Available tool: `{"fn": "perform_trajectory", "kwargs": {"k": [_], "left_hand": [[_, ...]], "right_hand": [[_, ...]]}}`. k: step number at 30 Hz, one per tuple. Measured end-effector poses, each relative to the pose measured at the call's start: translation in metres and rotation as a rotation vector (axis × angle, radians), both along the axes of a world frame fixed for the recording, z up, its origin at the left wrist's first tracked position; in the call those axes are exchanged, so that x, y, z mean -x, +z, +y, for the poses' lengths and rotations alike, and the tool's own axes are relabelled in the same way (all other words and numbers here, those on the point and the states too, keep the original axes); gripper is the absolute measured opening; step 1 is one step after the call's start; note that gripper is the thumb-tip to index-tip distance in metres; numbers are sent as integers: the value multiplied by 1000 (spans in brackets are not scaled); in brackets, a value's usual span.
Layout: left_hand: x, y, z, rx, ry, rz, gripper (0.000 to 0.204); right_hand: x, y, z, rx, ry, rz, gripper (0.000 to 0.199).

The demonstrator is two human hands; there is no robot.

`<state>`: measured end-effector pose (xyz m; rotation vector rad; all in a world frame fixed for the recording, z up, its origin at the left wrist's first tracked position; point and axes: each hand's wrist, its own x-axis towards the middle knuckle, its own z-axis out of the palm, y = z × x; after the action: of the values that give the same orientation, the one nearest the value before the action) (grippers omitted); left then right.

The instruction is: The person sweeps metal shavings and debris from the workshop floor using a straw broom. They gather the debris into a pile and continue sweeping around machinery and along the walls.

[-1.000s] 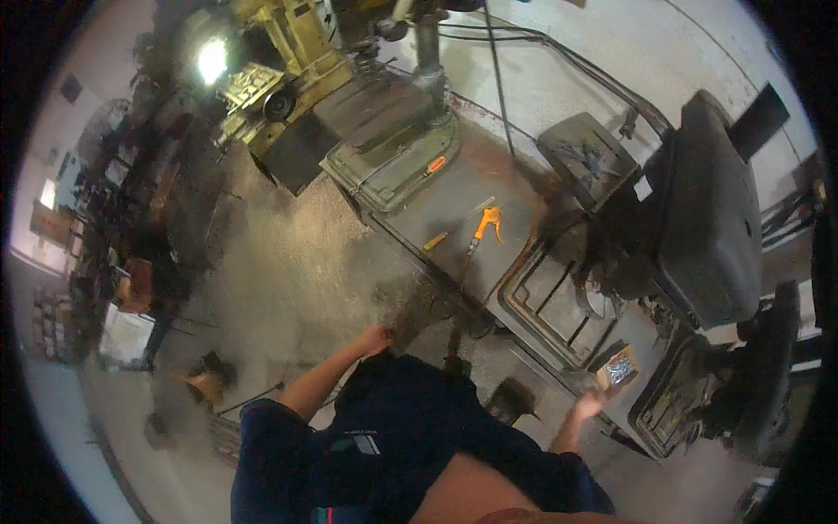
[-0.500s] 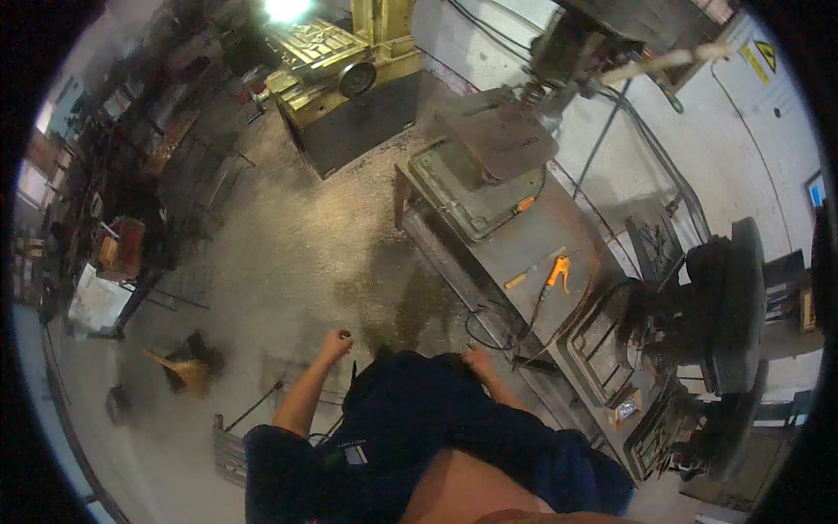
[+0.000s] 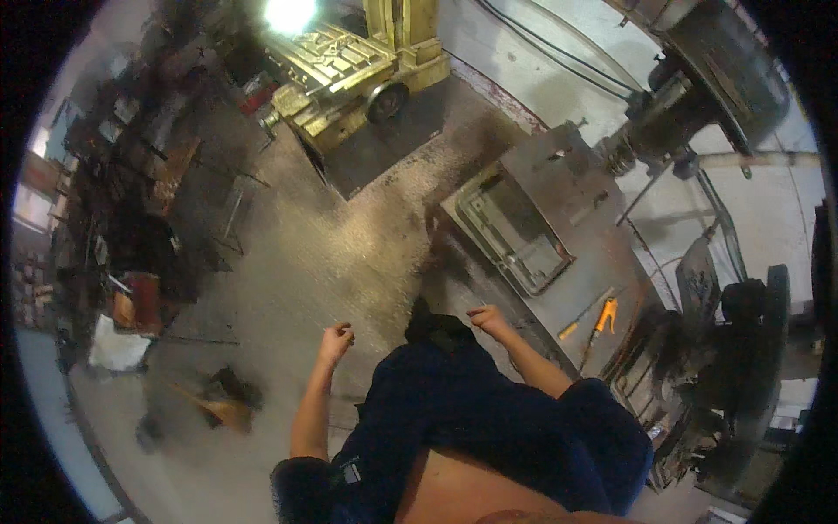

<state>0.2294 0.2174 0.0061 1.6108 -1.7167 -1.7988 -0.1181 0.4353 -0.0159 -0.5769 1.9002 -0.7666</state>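
Note:
My left hand (image 3: 337, 341) hangs over the floor in front of my body, fingers curled in, with nothing visible in it. To the right, my right hand (image 3: 491, 321) is held out near the edge of a metal worktable (image 3: 602, 253), its fingers pointing forward and partly apart. I make out no object in it, and it appears apart from the table. Nearest to it on the tabletop are an orange air blow gun (image 3: 605, 316) and a thin tool with a yellow handle (image 3: 569, 330). A rectangular tray-like recess (image 3: 515, 229) lies farther along.
A yellow milling machine (image 3: 384, 70) stands ahead under a bright lamp. Dark machinery (image 3: 742, 349) is at the right, with more machine parts (image 3: 716, 79) above the table. A wooden-coloured scoop-like thing (image 3: 229, 412) lies on the floor at left, near a white sheet (image 3: 120, 345).
The view has shifted, so the worktable and milling machine sit farther right in it. My right hand has come forward, out from beside my body. My left hand stays curled.

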Motion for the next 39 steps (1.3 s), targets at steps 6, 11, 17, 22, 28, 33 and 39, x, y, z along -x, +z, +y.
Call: {"fn": "perform_trajectory", "kwargs": {"k": [6,11,17,22,28,33,39], "left_hand": [[23,54,-97,189,-149,-169,35],[19,61,-162,260,-246,-331,39],[51,43,-245,313,-489,-401,41],[51,-7,-297,315,-474,-280,35],[16,-20,-327,-37,-350,-217,31],[-27,-127,-304,-130,-174,-151,34],[-8,-236,-282,-136,-101,-289,31]], "right_hand": [[31,-31,-143,772,439,328,25],[22,49,-251,247,512,294,10],[21,59,-329,8,332,49,17],[35,-14,-336,54,426,154,24],[26,-30,-391,-121,699,499,22],[53,-108,-485,-579,657,422,40],[157,-313,-544,-262,1191,459,13]]}}
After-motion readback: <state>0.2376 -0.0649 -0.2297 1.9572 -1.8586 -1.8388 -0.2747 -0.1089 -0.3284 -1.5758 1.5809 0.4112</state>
